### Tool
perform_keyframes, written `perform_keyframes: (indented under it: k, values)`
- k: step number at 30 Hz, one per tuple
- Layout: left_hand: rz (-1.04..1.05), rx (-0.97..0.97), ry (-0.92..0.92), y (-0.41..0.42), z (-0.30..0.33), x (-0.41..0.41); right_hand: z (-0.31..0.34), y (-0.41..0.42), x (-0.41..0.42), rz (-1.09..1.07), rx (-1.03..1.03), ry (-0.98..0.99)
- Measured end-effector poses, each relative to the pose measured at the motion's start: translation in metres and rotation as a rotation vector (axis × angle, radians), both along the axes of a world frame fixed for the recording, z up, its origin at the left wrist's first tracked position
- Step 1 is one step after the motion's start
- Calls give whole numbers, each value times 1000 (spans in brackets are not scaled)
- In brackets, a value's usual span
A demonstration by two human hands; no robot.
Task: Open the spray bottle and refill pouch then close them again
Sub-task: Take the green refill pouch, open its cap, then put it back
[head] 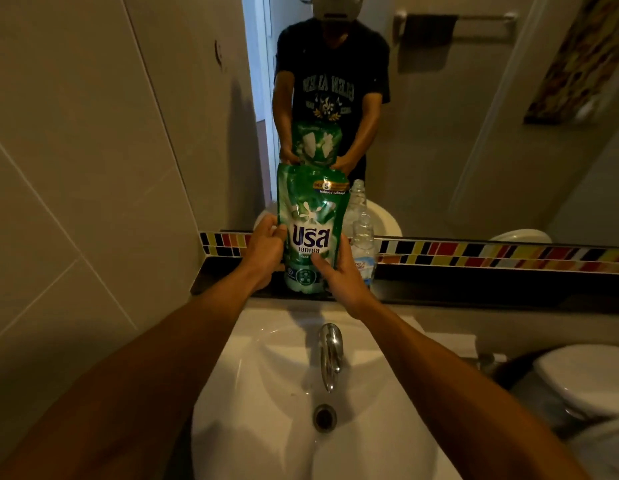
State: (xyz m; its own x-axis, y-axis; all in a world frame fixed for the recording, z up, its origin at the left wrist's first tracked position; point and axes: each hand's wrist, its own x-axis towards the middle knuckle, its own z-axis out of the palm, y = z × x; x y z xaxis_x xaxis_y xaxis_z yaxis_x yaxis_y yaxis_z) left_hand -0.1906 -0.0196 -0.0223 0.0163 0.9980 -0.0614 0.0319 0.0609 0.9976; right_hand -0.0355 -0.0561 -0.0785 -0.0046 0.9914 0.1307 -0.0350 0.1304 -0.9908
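Left hand: the left hand (pixel 266 247) clasped the left edge of the green pouch (pixel 311 230), thumb on the printed front, fingers wrapped behind.
Right hand: the right hand (pixel 339 275) gripped the pouch's lower right side, thumb laid across the front low down.
Pouch: it stood upright on the dark shelf (pixel 474 289), directly behind the tap (pixel 330 351), its base touching or just above the shelf; which one could not be told.
Pouch top: whether a cap sat at the top could not be made out; the upper edge met its own reflection in the mirror (pixel 474 133).
Bottle: a clear bottle (pixel 363 244) stood on the shelf just right of the pouch, behind and right of the tap; no spray head was visible on its neck.
Handling, pouch: it looked soft and full, likely heavy and floppy, with a slick film skin; a hard squeeze with the spout open could push liquid out.
Where to hold: low on both side seams, as here, with one hand moving to the stiff spout for twisting.
Handling, bottle: probably light, stiff plastic, easy to tip if knocked.
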Motion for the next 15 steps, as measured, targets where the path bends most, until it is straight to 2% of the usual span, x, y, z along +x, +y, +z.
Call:
perform_keyframes:
  k: [6, 8, 11, 15]
  values:
    - [-57, -74, 141, 2, 11, 9, 2, -12, 11, 14, -26, 51]
    - [-53, -22, 214, 4, 16, 11, 3, -15, 12, 22, -32, 94]
    - [-65, 82, 227, 6, 19, 13, 3, -17, 15, 29, -41, 134]
    - [-82, 116, 280, 7, 21, 13, 1, -20, 20, 58, -68, 141]
